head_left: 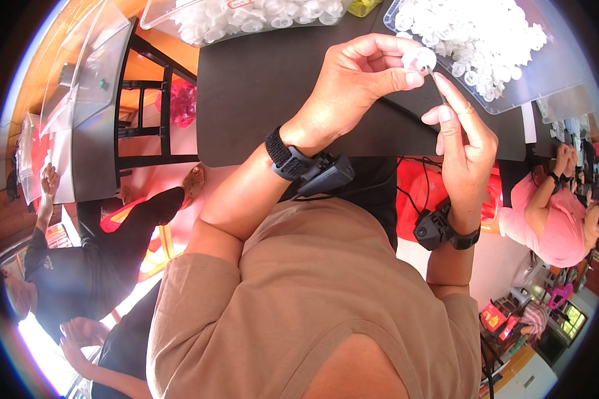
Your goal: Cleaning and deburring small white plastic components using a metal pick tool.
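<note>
Over the far part of the dark table, my left hand (366,70) pinches a small round white plastic part (419,58) between thumb and fingers. Close on its right, my right hand (464,130) grips a slim, dark metal tool (436,81), whose exact kind I cannot make out. The tool's tip meets the lower right edge of the part, or lies very near it. Behind my hands, a clear plastic tray (512,101) holds a heap of similar white parts (479,40).
Another clear bin (154,16) full of white pieces stands at the far left of the dark tabletop (246,100). A red plastic stool (412,193) is under the table's right side. One person in dark clothes (73,272) sits at left, another in pink (546,219) at right.
</note>
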{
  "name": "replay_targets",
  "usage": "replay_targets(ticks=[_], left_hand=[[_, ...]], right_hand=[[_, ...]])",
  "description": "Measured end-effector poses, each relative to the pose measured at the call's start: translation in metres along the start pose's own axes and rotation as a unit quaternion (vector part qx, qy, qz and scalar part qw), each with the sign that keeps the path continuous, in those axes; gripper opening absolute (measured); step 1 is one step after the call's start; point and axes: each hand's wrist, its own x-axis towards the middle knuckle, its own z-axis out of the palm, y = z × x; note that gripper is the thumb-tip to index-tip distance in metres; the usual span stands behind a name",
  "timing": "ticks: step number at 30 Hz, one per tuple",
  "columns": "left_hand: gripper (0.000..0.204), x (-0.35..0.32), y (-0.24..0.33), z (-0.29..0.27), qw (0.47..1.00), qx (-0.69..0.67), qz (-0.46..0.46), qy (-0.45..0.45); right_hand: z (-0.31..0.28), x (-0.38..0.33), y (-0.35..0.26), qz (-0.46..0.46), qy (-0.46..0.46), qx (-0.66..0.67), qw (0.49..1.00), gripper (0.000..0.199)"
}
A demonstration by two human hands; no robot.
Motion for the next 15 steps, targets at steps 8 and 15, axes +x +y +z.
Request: replay_targets(ticks=[8,15], left_hand=[[0.033,0.0013,0.0030,0.0026,1.000,0.004,0.008,-0.007],[0.033,0.0019,0.0063,0.0038,1.000,0.012,0.000,-0.013]], right_hand=[[0.0006,-0.0007,-0.0046,-0.014,0.014,-0.011,1.000,0.031],[0.0006,0.0011,-0.0112,-0.034,0.029,-0.051,0.998,0.032]])
